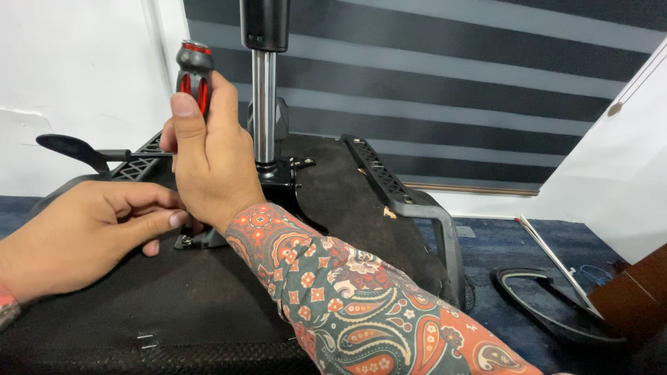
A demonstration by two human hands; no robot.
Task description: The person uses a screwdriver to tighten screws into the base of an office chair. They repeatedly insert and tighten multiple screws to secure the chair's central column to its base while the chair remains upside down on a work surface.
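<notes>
Driving a fastener into the upturned chair seat [361, 201] looks like the step in hand: the right hand [212, 163] has its grip clamped on the upright red-and-black screwdriver [194, 73], wrist bent, patterned sleeve [347, 298] crossing. The left hand [83, 232] pinches together at the metal bracket [201, 239]. Next probably needs steady downward twisting.

Lighting: you work under bright, even, diffuse indoor light; shadows are soft and faint.

Glare: a long highlight runs down the polished chrome cylinder column [263, 104]; small glints sit on the red-and-black plastic screwdriver handle [194, 69].

Exposure: the plain white wall [76, 62] is near washed out; the black fabric seat underside [208, 298] keeps little detail.

Focus: sharp throughout; your patterned sleeve [361, 305] is slightly soft near the lower edge.
</notes>
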